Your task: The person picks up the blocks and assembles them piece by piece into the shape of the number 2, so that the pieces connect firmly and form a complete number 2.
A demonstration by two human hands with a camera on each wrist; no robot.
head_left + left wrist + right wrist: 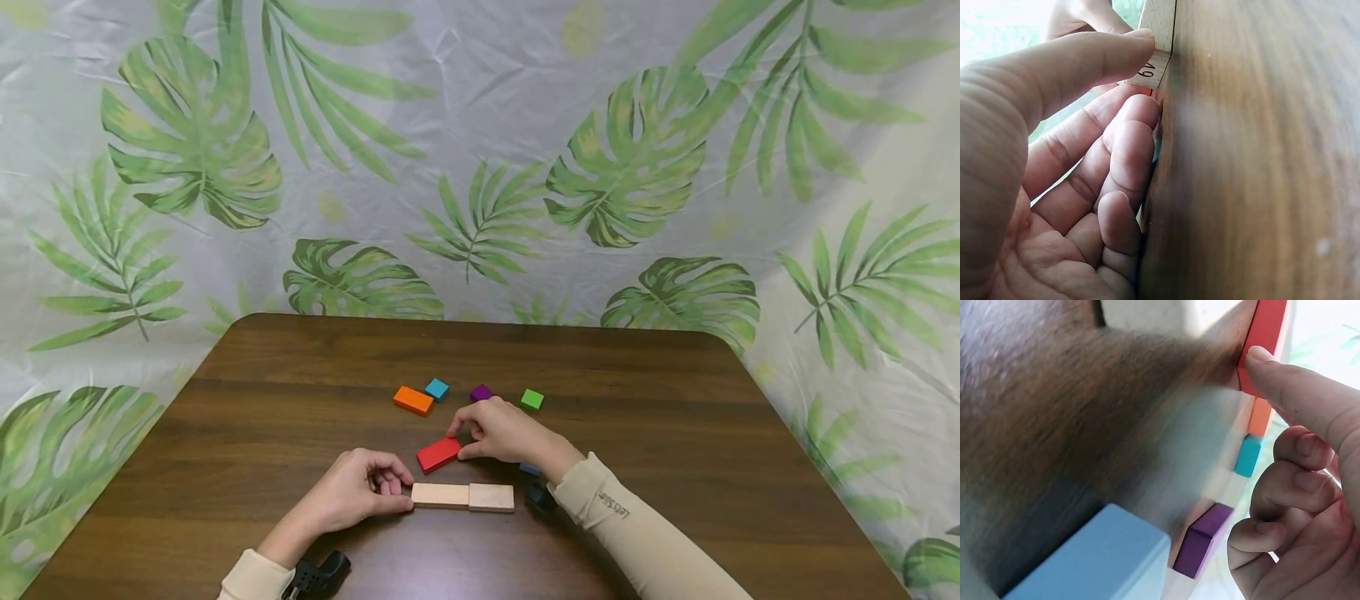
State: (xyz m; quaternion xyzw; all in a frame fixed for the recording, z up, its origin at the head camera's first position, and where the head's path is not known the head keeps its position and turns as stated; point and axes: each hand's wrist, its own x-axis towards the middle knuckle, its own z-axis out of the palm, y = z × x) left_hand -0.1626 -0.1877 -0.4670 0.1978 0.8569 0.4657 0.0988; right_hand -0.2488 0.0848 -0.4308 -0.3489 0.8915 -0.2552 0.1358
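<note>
Two plain wooden blocks lie end to end in a row on the table, the left block [440, 496] longer than the right block [491, 498]. My left hand [356, 492] pinches the row's left end with thumb and forefinger. Printed marks show on that end face [1149, 70] in the left wrist view, beside my thumb. Just beyond the row, a red block [437, 455] lies at a slant. My right hand [502, 429] holds its right end between thumb and forefinger, the other fingers curled in.
Behind the red block lie an orange block [413, 401], a light-blue block [437, 389], a purple block [481, 392] and a green block [532, 399]. A blue block [529, 468] is partly hidden under my right wrist. A leaf-patterned cloth [480, 125] hangs behind the table [645, 392].
</note>
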